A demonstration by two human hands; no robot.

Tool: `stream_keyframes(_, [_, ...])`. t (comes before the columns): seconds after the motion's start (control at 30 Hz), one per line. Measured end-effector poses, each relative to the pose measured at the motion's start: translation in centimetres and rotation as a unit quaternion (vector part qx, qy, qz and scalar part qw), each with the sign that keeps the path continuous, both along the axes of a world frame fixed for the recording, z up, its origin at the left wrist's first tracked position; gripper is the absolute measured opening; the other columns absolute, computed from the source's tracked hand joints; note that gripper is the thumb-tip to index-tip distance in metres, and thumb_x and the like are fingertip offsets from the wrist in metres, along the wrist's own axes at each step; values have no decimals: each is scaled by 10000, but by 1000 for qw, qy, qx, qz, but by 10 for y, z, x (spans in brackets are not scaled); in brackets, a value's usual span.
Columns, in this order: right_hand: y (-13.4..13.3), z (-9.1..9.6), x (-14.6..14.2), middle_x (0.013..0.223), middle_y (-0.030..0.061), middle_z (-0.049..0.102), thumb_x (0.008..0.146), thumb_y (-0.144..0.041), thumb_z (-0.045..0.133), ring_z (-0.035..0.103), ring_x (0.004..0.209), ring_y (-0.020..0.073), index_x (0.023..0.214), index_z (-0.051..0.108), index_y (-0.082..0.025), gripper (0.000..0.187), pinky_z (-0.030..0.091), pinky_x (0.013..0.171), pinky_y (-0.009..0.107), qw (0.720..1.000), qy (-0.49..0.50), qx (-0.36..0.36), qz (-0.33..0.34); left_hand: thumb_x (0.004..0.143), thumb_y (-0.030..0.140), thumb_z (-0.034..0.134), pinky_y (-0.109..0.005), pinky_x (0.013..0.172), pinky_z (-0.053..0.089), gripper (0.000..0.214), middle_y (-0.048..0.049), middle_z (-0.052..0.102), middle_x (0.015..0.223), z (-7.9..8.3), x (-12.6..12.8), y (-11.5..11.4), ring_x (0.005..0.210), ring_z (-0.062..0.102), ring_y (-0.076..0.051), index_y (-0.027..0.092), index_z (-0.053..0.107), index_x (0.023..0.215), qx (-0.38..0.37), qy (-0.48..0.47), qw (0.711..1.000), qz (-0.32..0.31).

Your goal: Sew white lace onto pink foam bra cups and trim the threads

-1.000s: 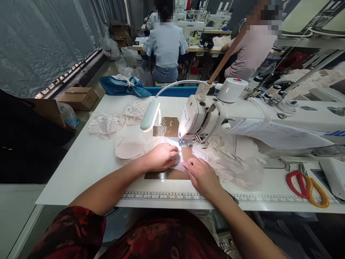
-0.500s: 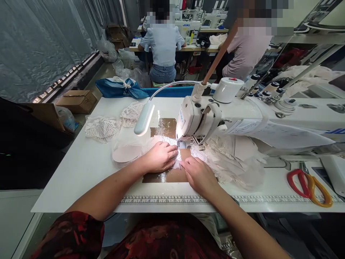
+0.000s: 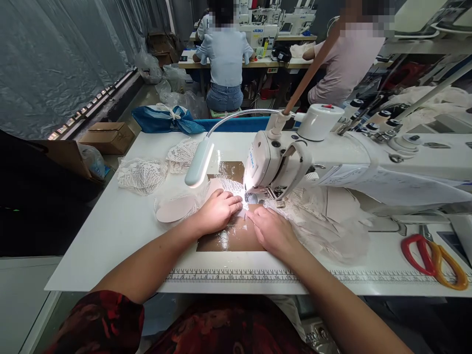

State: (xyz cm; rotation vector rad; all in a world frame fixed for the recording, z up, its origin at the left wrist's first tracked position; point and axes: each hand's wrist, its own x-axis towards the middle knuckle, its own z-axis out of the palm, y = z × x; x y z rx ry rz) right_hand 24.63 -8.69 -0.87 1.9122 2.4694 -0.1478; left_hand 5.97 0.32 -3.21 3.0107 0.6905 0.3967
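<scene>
A white sewing machine [image 3: 258, 160] stands over the table, its needle area lit brightly. Under it lies a piece of white lace fabric [image 3: 231, 186]. My left hand [image 3: 218, 212] rests on this lace just left of the needle, palm down with fingers stretched out. Close to the front of the needle, my right hand [image 3: 272, 227] pinches the near edge of the lace between bent fingers. The fingertips of both hands are almost touching. A pale oval pad [image 3: 175, 209] with sheer fabric lies left of my left hand.
A lamp [image 3: 199, 162] on a bendy neck hangs above my left hand. Lace pieces [image 3: 142, 174] lie at the left, a fabric heap [image 3: 332, 231] at the right. Red-and-orange-handled scissors [image 3: 435, 260] and a ruler strip [image 3: 228, 277] are near the front edge. Two people sit beyond.
Both hands have moved slightly away from me, and the lace's near edge has gone closer to the needle. The view has shifted a little to the left.
</scene>
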Motion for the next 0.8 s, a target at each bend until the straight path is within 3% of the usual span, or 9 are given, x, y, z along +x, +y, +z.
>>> stream_keyframes(0.17, [11,3,-3,876,44,605,914,-190,339,525,722,169,1118,636,-263,367,254,562,292,1000,0,-18,-24,884,152,469,-412,931,383,320,-85,608,1270,-2,-1,9,1098,519,-246,161,631,1160,-21,-16,999,29])
stream_keyframes(0.37, [13,7,-3,929,53,628,923,-212,347,578,766,179,1201,600,-257,378,334,595,278,999,29,-22,-15,873,149,455,-424,956,385,354,-98,582,1294,0,-2,14,1156,498,-259,170,607,1192,-39,-32,997,53])
stream_keyframes(0.6, [-47,14,38,998,76,687,950,-271,356,645,863,192,1195,588,-187,348,473,681,291,996,87,19,19,911,306,454,-448,1018,359,385,-147,552,1296,3,-8,12,1208,473,-274,139,564,1240,-56,-50,994,81])
stream_keyframes(0.7, [-77,6,59,1010,98,690,920,-297,421,652,869,216,1163,611,-181,330,507,652,308,996,68,64,9,892,379,500,-449,1000,381,417,-149,561,1274,1,-10,13,1192,489,-280,144,569,1229,-61,-77,991,90])
stream_keyframes(0.8, [-94,-7,72,993,114,686,869,-250,470,651,856,238,1122,649,-183,317,540,678,347,995,28,99,12,869,303,526,-462,971,411,318,-150,600,1216,0,-11,18,1145,532,-286,138,627,1122,-75,-103,985,118])
